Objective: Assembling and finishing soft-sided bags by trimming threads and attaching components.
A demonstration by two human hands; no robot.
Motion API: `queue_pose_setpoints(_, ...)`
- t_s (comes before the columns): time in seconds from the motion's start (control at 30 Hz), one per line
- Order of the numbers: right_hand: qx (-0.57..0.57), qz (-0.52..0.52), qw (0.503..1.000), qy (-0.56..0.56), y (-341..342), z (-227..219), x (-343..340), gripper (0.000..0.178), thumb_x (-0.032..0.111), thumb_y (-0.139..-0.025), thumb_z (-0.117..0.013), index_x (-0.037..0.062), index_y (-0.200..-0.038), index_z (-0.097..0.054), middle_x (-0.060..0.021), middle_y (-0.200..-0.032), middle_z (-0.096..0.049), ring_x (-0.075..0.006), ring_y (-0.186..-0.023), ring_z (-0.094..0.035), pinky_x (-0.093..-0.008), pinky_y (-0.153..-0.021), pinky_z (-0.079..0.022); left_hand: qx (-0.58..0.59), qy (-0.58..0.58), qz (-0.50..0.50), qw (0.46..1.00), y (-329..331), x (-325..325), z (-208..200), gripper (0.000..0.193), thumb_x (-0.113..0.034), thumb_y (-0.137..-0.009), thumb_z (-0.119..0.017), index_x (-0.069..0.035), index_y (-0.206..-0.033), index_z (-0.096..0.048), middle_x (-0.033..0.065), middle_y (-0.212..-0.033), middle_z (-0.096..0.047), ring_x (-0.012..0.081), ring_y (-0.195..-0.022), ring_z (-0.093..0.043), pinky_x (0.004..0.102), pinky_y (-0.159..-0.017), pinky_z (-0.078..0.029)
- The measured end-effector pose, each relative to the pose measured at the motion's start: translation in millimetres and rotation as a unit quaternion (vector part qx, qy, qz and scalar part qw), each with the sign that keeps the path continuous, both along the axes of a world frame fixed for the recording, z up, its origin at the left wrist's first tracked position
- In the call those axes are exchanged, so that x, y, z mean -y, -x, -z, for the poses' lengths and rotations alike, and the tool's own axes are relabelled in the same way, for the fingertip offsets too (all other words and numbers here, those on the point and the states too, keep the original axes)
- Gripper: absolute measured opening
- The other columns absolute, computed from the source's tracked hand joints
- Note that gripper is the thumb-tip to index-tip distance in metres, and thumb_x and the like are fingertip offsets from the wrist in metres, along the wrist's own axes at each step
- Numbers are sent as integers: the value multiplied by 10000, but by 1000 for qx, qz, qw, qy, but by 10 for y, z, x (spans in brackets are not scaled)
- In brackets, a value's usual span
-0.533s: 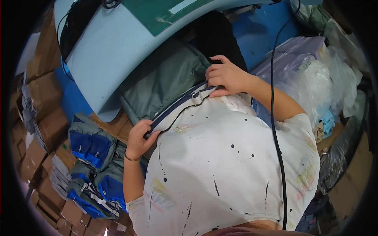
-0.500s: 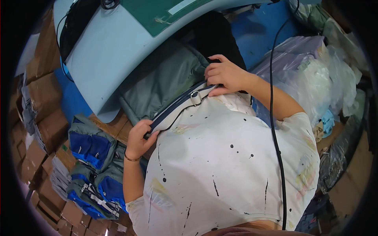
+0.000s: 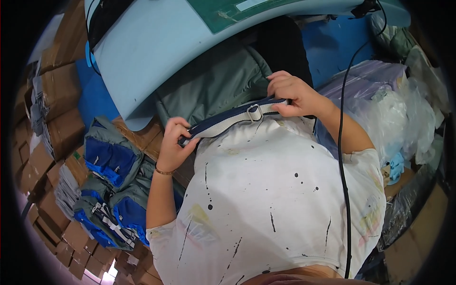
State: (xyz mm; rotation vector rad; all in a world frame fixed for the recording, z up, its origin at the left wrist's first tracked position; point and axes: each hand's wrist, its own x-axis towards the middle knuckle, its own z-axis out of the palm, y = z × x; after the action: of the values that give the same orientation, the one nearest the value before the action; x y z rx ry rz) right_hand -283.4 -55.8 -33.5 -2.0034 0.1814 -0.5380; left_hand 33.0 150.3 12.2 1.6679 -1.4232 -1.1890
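Note:
A navy and white webbing strap with a metal slide buckle stretches between my two hands, just in front of my shirt. Its left end is pinched in my left hand, fingers curled over it. At the other end my right hand grips the strap between thumb and fingers, close to the buckle. Behind the strap, a grey-green fabric bag lies on my lap, partly under the table edge. Whether the strap is joined to the bag cannot be made out.
A pale blue table with a green mat curves across the front. Grey and blue bags are piled at my left, beside cardboard boxes. Plastic-wrapped goods lie at my right. A black cable hangs down before my right arm.
The strap has been raised slightly and lies more level, with my left hand higher than before. The whole view has shifted a little. Both hands keep their hold.

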Motion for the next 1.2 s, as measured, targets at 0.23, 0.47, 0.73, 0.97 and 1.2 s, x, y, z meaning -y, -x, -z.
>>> queue_pose_setpoints(0.23,76,-43,995,-40,-132,-286,72,266,151,-731,-625,28,-594,-433,-93,-650,-528,-280,-694,-559,-427,-883,-455,-46,-183,112,976,77,296,-38,314,-37,-712,-739,-46,-899,-487,35,-915,-510,90,-749,-413,209,-660,-378)
queue_pose_setpoints(0.47,94,-96,990,-49,-184,-485,110,242,126,-696,-589,6,-579,-416,-91,-570,-462,-290,-568,-483,-414,-891,-469,-149,-154,459,862,122,981,199,598,-170,-681,-775,4,-1196,-526,53,-1034,-494,154,-1017,-455,262,-916,-372)
queue_pose_setpoints(0.73,59,-84,995,-9,19,-540,347,251,140,-733,-600,36,-594,-420,-87,-638,-534,-274,-677,-575,-443,-879,-446,-472,-371,314,735,723,1261,260,634,-177,-767,-719,54,-1269,-409,179,-1021,-619,229,-934,-615,339,-839,-496)
queue_pose_setpoints(0.97,11,-61,997,-46,51,-443,536,220,136,-734,-603,33,-607,-457,-76,-609,-504,-267,-679,-567,-447,-897,-443,-570,-352,266,693,939,1152,163,738,-136,-786,-670,100,-1372,-289,125,-888,-604,219,-823,-596,305,-744,-485)
queue_pose_setpoints(1.2,-11,-56,985,-164,-330,-391,471,225,142,-773,-653,59,-860,-463,-57,-843,-541,-170,-791,-526,-289,-703,-446,-546,-352,156,744,720,871,-244,672,-140,-847,-593,41,-1410,-275,42,-774,-485,98,-574,-465,239,-573,-392)
